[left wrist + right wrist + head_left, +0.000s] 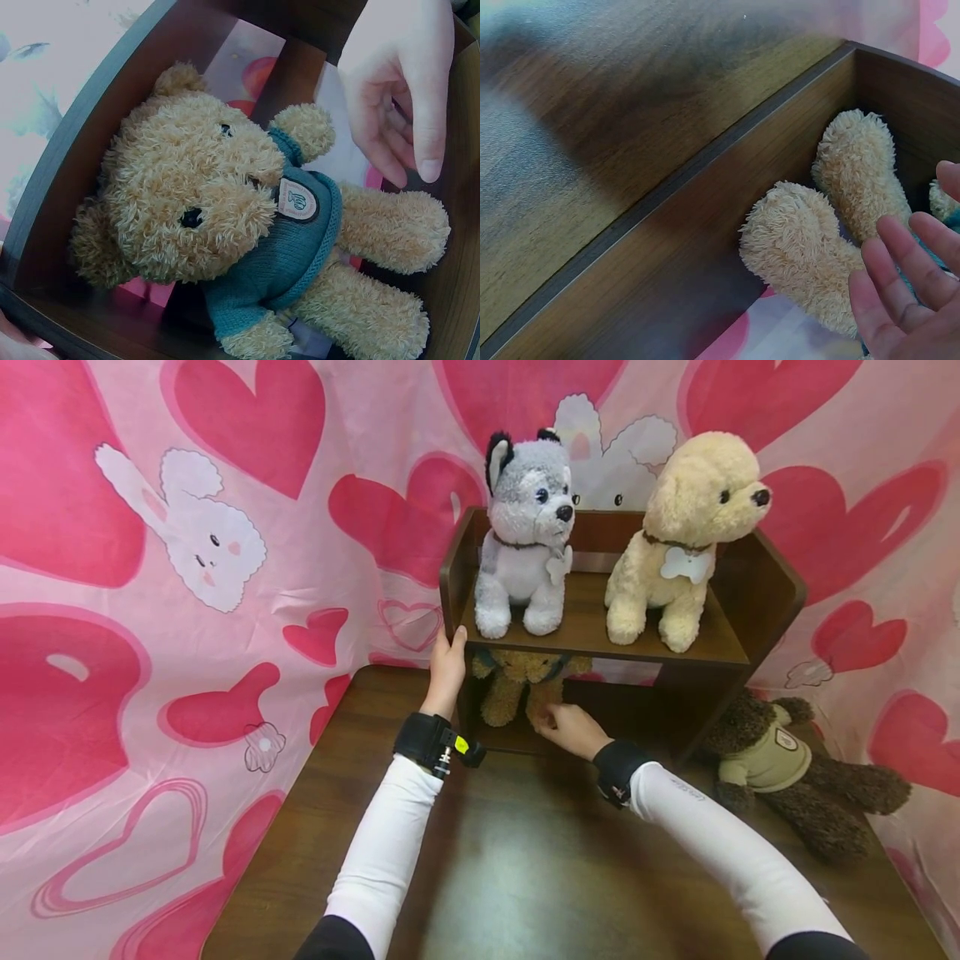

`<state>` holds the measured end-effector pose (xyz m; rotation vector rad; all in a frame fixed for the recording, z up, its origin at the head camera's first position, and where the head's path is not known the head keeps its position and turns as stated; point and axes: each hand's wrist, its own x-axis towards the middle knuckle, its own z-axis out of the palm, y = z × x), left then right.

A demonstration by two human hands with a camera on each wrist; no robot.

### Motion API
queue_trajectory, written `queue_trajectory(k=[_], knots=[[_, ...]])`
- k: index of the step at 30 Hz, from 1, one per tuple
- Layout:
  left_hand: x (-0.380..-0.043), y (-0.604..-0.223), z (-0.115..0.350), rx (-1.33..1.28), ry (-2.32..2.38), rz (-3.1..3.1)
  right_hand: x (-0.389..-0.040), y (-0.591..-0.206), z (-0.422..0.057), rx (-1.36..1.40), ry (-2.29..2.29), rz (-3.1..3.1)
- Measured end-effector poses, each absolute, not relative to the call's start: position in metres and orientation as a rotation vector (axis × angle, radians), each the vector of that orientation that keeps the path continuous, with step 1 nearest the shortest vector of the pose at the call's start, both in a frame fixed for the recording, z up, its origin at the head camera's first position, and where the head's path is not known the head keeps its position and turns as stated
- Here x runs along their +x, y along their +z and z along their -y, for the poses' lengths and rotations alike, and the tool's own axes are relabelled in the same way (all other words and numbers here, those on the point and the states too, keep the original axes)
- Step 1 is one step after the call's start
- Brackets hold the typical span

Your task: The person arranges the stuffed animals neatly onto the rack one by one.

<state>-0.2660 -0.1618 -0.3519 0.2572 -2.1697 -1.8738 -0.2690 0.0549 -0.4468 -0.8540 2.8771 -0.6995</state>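
Note:
A tan teddy bear [172, 187] in a teal knit sweater sits in the lower compartment of a dark brown wooden shelf [697, 647]. My right hand [573, 729] is in front of this compartment, by the bear's leg [791, 232]. Its fingers [900, 274] are loosely bent with nothing between them. Whether they touch the fur, I cannot tell. My left hand [447, 672] rests against the outer left side panel of the shelf, near the upper board. In the left wrist view only a sliver of it shows, while the right hand [401, 90] appears beside the bear.
On the upper board sit a grey-and-white husky plush [525, 539] and a cream dog plush [675, 539]. A dark brown bear [772, 768] in a beige shirt lies right of the shelf. The wooden table [510, 860] meets a pink heart-patterned cloth [225, 693].

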Motion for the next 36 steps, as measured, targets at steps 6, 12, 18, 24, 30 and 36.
queue_trajectory(k=[6, 12, 18, 24, 30, 36], knots=[[-0.265, -0.352, 0.162, 0.264, -1.903, 2.168, -0.264, -0.446, -0.057, -0.856, -0.629, -2.824], [-0.264, -0.353, 0.163, 0.269, -1.892, 2.177, -0.261, -0.451, -0.060, -0.903, -0.583, -2.773], [-0.264, -0.354, 0.163, 0.250, -1.875, 2.182, -0.256, -0.452, -0.065, -0.939, -0.550, -2.735], [-0.265, -0.352, 0.163, 0.236, -1.853, 2.183, -0.248, -0.446, -0.068, -0.920, -0.504, -2.693], [-0.264, -0.351, 0.163, 0.244, -1.880, 2.177, -0.242, -0.448, -0.074, -0.932, -0.480, -2.652], [-0.264, -0.351, 0.162, 0.255, -1.874, 2.194, -0.238, -0.451, -0.084, -0.955, -0.470, -2.654]])
